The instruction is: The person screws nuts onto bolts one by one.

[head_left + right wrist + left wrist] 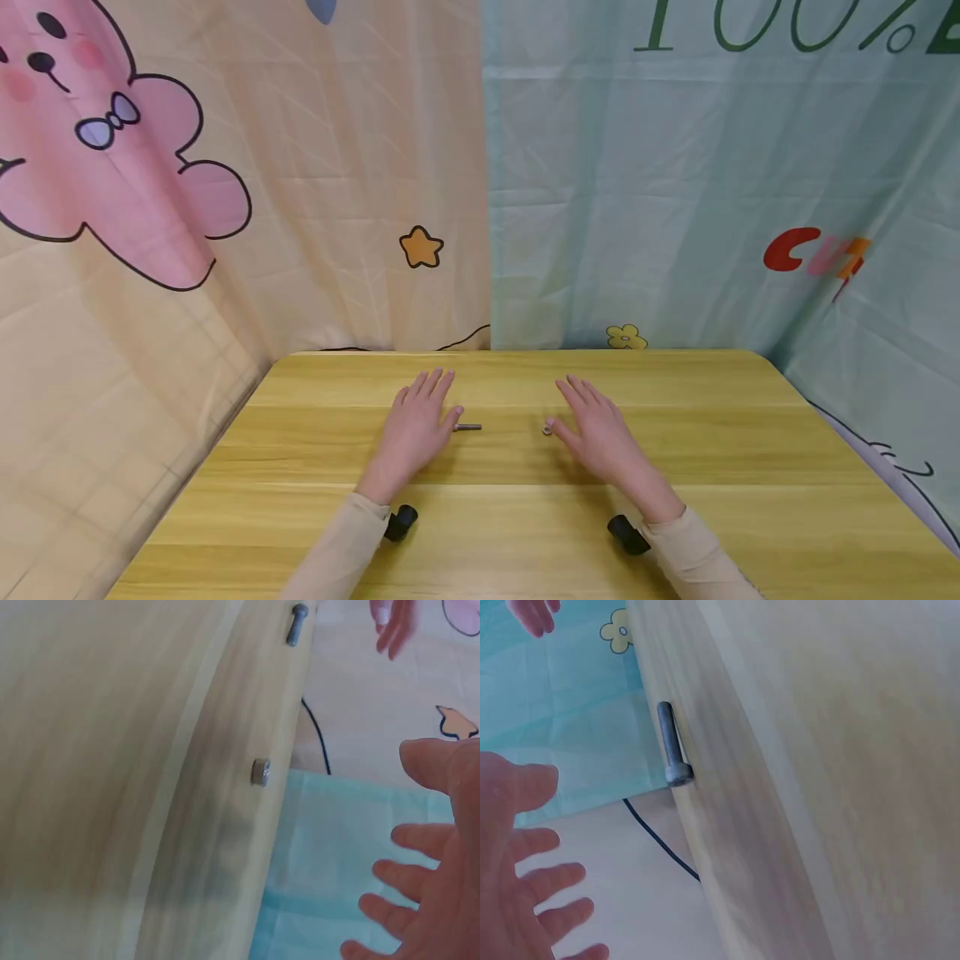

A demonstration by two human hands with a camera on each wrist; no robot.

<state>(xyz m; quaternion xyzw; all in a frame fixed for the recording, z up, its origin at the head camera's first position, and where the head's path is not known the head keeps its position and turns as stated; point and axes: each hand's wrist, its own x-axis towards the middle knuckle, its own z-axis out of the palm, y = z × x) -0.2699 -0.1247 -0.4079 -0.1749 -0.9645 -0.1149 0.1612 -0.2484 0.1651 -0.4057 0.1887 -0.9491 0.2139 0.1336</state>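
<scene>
A grey metal bolt (468,427) with a round head lies on the wooden table, its shaft pointing right in the head view. My left hand (417,422) hovers just left of it, fingers spread and holding nothing; the thumb overlaps the head end in that view. In the left wrist view the whole bolt (673,746) shows, apart from the hand. A small metal nut (547,430) rests on the table to the right of the bolt. Close beside it is my right hand (597,432), fingers extended and nothing held. The right wrist view shows the nut (260,772) away from the fingers (405,879).
The light wooden table (495,533) reaches back to printed curtains, a peach one (337,208) on the left and a pale blue one (637,192) on the right. Black wrist cameras, left (401,523) and right (628,535), are worn at the sleeves.
</scene>
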